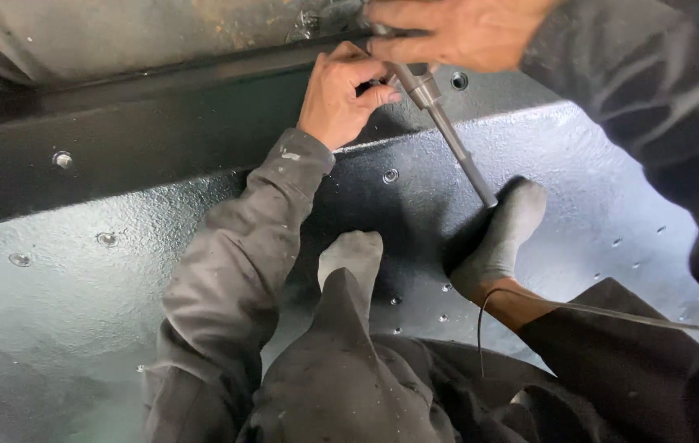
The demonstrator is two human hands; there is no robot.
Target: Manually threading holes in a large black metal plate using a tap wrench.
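Big black metal panel [596,189] fills the frame, rivets dotted across it, with a dark steel beam [120,139] running from 9 toward 1 o'clock and two grey-socked feet [501,238] resting near centre. Right hand [456,31] at 12 o'clock is wrapped tight round the top of a metal tool [440,115], whose shaft slants down toward 5 o'clock from that hand, tip near the right sock. Left hand [341,94] sits just at 9 o'clock of the tool's thick collar, fingers curled and pinching beside it; can't tell what it grips.
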